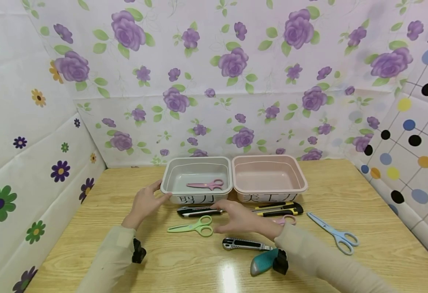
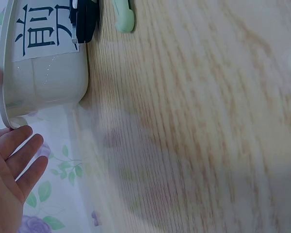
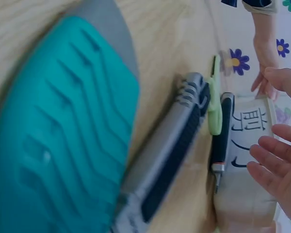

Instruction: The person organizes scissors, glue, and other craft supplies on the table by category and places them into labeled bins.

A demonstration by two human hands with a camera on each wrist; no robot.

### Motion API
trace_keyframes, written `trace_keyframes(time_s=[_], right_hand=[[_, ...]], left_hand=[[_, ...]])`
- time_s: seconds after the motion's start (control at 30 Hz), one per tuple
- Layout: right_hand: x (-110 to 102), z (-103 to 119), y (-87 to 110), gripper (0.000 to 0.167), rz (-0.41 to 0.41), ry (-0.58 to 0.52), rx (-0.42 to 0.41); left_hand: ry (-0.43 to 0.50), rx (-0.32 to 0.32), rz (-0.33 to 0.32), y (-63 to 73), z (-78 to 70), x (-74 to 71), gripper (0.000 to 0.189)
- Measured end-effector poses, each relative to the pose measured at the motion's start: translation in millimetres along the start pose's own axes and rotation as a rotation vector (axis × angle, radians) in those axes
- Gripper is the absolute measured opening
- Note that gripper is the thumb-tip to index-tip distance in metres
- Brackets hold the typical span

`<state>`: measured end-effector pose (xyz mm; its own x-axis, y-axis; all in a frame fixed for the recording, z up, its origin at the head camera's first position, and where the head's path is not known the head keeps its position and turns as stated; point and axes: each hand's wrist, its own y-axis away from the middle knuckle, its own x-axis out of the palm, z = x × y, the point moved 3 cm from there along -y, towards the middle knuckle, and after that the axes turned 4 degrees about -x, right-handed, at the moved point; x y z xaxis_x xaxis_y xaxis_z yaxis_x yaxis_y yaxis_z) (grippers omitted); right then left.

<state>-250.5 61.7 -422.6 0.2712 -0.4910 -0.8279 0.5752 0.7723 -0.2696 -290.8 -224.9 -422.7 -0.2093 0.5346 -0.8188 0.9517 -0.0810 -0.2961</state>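
- At the left end of the grey bin: left hand, fingers fairly straight, slightly spread, touching rim near front corner; thumb on near side.
- Just in front of the grey bin, toward its right: right hand above the table, fingers loosely bent, spread with gaps.
- Inside the grey bin: pink scissors, handles toward its right end.
- Close before the grey bin: dark cutter, one or two, cannot tell; green scissors nearer the person, handles near right hand.
- Farther before the grey bin, to its right: silver-black cutter, then teal tool, partly covered.
- Right beside the grey bin: pink bin.
- Front-right of the grey bin: yellow-black cutters, more pink scissors partly hidden; blue scissors farthest right.
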Motion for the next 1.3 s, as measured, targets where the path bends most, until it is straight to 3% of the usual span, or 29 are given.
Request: trace_keyframes(time_s=[0.2, 0.7, 1.3], right_hand=[[12.6, -0.4, 0.6, 0.057, 0.012, -0.009, 0.064], [34.3, -2.2, -12.8, 0.066, 0.071, 0.079, 0.098], [49.8, -4.7, -17.7, 0.054, 0.003, 0.090, 0.115]], left_hand=[[-0.001, -0.006, 0.006, 0.6, -1.6, -0.6, 0.065], [-0.005, 0.007, -0.007, -0.4, 1.6, 1.1, 0.067], [0.039, 0.025, -0.022, 0.0, 1.8, 0.9, 0.064]])
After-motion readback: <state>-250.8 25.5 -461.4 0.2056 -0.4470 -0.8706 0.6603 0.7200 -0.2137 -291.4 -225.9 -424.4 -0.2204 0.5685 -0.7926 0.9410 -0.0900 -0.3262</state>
